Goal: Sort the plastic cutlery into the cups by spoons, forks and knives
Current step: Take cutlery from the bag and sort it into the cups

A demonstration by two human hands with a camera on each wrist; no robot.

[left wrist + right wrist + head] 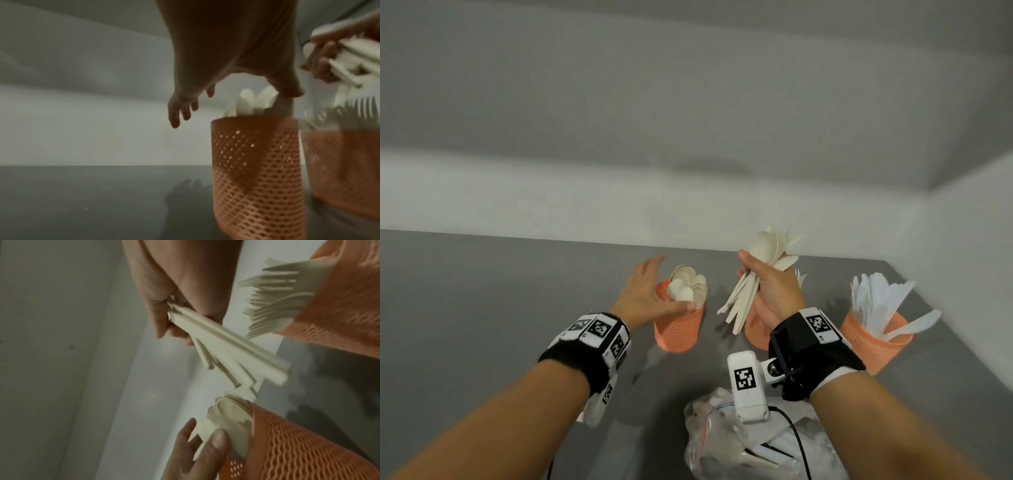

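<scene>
- Right hand: raised above the middle cup, fingers and thumb curled round a bundle of cream plastic cutlery; the grip sits at mid-length, spoon bowls fanning out above the fist and the flat handles splaying down and to the left below it (the right wrist view shows the handle ends spread like a fan).
- Left hand: fingers straight and spread, holding nothing; the thumb lies against the spoon bowls at the near rim of the left cup, the fingers reach past its far-left side.
- Left orange perforated plastic cup: upright on the table, filled with cream plastic spoons, bowls up and standing above the rim.
- Middle orange perforated plastic cup: just beside the left cup, largely hidden behind the right wrist in the head view; holds cream plastic forks, tines up.
- Right orange perforated plastic cup: well to the right, holds white plastic knives, blades up (one white piece leans out over the rim toward the right).
- Clear plastic bag: near edge, below the right wrist, crumpled, with more white cutlery inside.
- Grey table: carries all three cups and the bag; pale wall behind.
</scene>
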